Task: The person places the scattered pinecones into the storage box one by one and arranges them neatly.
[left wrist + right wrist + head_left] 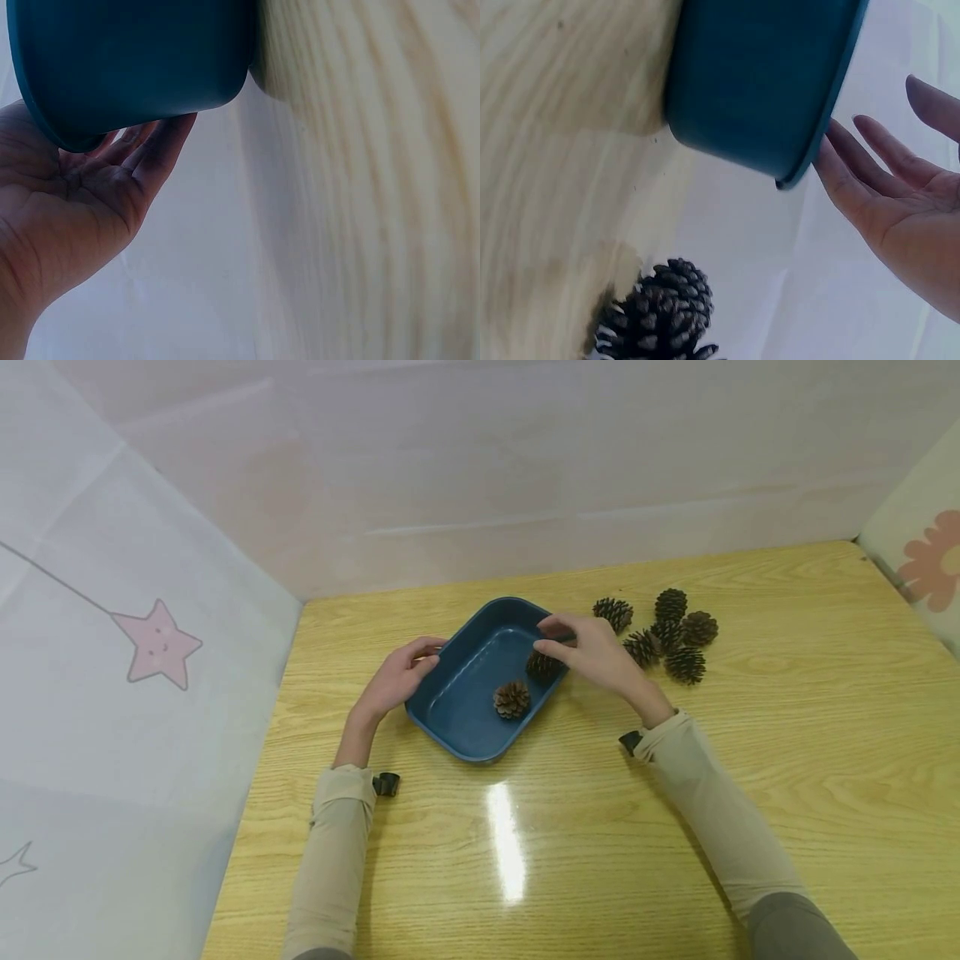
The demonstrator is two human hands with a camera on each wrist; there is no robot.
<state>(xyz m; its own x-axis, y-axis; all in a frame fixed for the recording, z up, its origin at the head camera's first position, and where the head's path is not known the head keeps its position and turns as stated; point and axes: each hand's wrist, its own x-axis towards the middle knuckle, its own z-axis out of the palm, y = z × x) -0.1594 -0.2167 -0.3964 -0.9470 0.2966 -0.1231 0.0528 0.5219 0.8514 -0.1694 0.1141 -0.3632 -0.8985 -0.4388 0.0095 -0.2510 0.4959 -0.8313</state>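
Note:
A deep blue rectangular bin (471,735) with rounded corners stands tilted across the table. My left hand (401,678) holds its left side, thumb at the rim and fingers along the outer wall; in the left wrist view, that hand (82,195) has its fingers partly hidden behind the wall. Over the bin's right rim reaches my right hand (592,652), thumb and fingers spread apart with nothing between them. Just below its fingertips lies a dark pinecone (542,666) inside the bin. A browner pinecone (512,700) sits nearer the front, also inside.
Right of the bin, several pinecones (684,665) lie clustered on the wooden table (810,727), with one pinecone (613,613) slightly apart behind my right hand. Pale fabric (480,485) hangs along the table's back and left edges. Each wrist wears a small black camera (386,784).

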